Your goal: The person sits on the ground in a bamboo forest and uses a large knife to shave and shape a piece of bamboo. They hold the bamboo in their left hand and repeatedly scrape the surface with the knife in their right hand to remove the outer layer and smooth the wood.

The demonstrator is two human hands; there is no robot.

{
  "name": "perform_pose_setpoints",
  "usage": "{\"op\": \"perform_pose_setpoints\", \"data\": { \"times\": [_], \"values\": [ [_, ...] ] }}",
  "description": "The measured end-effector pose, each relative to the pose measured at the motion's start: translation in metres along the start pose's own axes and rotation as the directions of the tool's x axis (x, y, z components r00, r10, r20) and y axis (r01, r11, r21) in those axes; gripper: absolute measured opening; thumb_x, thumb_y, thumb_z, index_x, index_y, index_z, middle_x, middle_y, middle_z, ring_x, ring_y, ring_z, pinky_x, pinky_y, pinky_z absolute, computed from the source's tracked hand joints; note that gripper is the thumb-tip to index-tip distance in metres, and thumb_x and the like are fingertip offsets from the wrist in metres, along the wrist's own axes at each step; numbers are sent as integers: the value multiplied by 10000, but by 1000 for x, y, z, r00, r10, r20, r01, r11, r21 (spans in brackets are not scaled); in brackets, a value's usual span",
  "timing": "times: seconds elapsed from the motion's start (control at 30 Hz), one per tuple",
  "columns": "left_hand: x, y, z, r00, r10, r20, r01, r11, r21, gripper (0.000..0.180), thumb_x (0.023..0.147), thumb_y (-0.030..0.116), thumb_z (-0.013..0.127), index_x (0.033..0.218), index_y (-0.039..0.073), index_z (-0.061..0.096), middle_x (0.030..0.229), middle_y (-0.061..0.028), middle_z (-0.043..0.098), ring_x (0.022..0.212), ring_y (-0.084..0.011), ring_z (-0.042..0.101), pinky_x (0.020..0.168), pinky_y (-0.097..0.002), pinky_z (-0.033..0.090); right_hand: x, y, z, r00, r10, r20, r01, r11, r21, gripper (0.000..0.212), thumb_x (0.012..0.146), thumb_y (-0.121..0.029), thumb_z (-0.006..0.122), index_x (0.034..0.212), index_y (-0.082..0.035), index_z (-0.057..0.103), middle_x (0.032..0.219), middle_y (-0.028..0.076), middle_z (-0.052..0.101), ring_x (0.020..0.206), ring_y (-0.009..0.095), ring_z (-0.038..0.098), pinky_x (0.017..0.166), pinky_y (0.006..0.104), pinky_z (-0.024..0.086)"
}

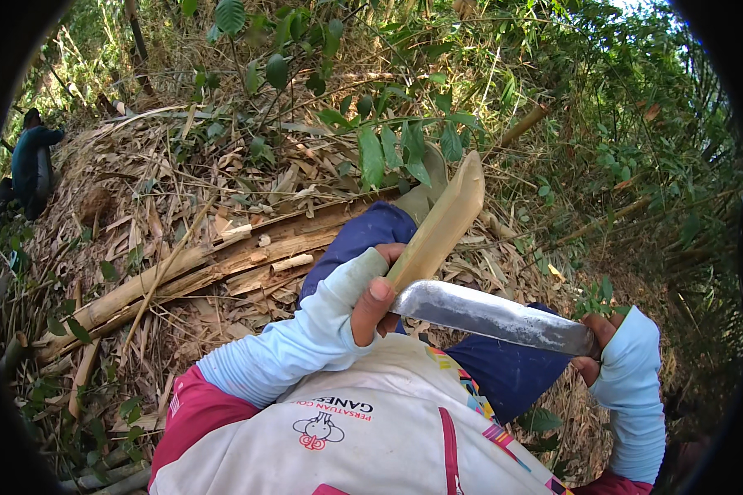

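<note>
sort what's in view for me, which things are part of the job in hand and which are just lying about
In use:
- knife, gripped in the right hand
- shaped piece of wood, held in the left hand

Just lying about:
- long split pole on the ground
- pale wood scrap beside it
- dry leaves around
</note>
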State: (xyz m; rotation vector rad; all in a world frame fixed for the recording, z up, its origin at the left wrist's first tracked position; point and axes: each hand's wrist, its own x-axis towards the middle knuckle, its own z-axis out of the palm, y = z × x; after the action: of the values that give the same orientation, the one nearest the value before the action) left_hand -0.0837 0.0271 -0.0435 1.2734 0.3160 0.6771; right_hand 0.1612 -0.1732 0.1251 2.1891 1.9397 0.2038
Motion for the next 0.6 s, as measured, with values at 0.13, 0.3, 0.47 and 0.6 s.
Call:
{"op": "perform_pose_setpoints", "data": {
  "times": [0.13,0.3,0.47,0.6],
  "values": [
    [0,-5,2,1000,12,19,-14,996,83,676,954,595,445,1322,28,470,805,17,530,577,-42,440,524,-203,387,2,3,-8,994,38,101,-41,999,22,516,729,-463,733,1025,-53,632,634,81,478,599,286,489,580,412,376],
    [1,-11,9,998,36,42,-39,997,72,615,976,545,450,1303,26,494,772,34,511,573,-37,426,516,-208,372,1,10,-10,999,42,-10,-42,999,-30,542,695,-448,754,1027,-37,633,656,102,487,612,292,487,583,413,375],
    [3,-12,8,997,17,71,-23,996,82,606,979,536,453,1303,26,495,780,32,514,575,-37,428,516,-198,371,1,17,-12,997,80,-21,-80,997,6,534,679,-396,775,1039,-30,629,670,115,495,610,296,479,583,414,372],
    [1,-7,8,998,40,43,-43,998,55,572,990,504,461,1290,18,500,795,31,515,594,-34,431,529,-198,372,14,22,-13,999,23,-48,-23,1000,1,523,651,-333,785,1044,-29,624,677,117,494,622,311,478,592,421,372]
  ]
}}
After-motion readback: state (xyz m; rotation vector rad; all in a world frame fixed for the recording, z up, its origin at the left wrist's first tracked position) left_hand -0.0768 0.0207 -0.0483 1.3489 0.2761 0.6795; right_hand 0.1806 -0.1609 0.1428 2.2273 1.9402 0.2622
